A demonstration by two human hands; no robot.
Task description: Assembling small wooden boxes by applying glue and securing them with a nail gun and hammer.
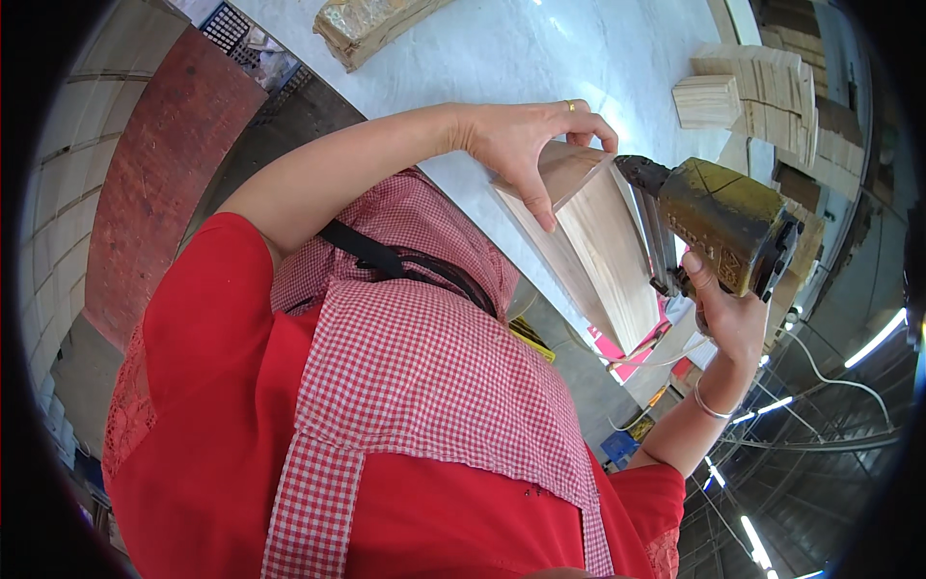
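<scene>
A long open box of pale wood lies on the white table in front of me, near its front edge. My left hand is closed over the box's far end, the thumb on the near side and the fingers curled at the far corner. In my right hand is a worn yellow-and-black pneumatic nail gun, gripped by its handle. The gun's dark front end points left and sits at the box's far corner, close to my left fingertips. Whether it touches the wood, I cannot tell. Most of the right fingers are hidden behind the handle.
Stacks of thin wooden pieces stand at the table's far right. A wrapped bundle lies at the far left edge. Beyond that edge are a black plastic crate and a red board. A pale hose hangs near the gun.
</scene>
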